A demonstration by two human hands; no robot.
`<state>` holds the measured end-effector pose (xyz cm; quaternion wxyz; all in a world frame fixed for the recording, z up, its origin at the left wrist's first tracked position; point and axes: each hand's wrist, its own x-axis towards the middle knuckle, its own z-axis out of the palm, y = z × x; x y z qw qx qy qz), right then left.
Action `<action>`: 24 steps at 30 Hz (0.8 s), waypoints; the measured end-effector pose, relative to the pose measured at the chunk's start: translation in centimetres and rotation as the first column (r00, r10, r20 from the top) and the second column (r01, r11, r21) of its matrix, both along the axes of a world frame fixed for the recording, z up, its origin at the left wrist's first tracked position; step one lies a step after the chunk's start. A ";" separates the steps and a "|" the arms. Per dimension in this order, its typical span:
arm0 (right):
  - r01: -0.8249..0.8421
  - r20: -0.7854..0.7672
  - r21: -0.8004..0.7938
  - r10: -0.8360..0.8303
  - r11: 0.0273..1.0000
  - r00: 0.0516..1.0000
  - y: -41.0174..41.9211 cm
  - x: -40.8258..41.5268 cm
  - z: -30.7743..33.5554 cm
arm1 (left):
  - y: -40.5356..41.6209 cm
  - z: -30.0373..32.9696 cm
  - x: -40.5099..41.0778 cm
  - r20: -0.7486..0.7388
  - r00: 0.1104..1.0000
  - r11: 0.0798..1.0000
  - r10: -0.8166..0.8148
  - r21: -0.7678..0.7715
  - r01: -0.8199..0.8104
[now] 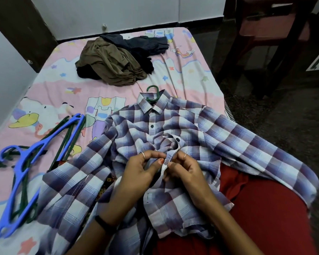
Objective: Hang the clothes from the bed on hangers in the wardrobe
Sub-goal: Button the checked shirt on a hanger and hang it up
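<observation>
Both pinching the placket of the checked shirt at the bed's near edge, left hand and right hand; risk: misbuttoning, or tugging the green hanger out of the collar.

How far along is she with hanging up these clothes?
Early on. The plaid shirt already has a green hanger in its collar; the left hand and right hand are buttoning it. The crumpled pile and spare hangers wait.
</observation>
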<state>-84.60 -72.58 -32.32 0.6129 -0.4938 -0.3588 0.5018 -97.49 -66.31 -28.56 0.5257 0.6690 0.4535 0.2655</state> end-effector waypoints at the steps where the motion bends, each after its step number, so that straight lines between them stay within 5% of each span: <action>1: 0.028 -0.016 -0.006 -0.028 1.000 0.999 -0.1 -0.3 0.0 | -0.1 -0.1 0.1 -0.009 1.000 1.000 0.013 0.023 -0.013; 13: 0.333 0.351 -0.068 -0.290 0.941 0.890 -0.7 -1.0 -0.2 | -0.9 -0.5 1.4 -0.110 0.990 0.962 0.086 0.267 -0.054; 17: 0.336 0.241 -0.122 -0.300 0.934 0.923 -0.6 -0.7 -0.2 | -1.0 -0.4 1.5 -0.141 0.982 0.922 0.125 0.382 -0.062; 24: 0.216 -0.048 -0.168 -0.227 0.962 0.973 -1.2 -0.4 1.3 | -1.8 0.8 1.3 -0.265 0.951 0.710 0.157 0.700 0.078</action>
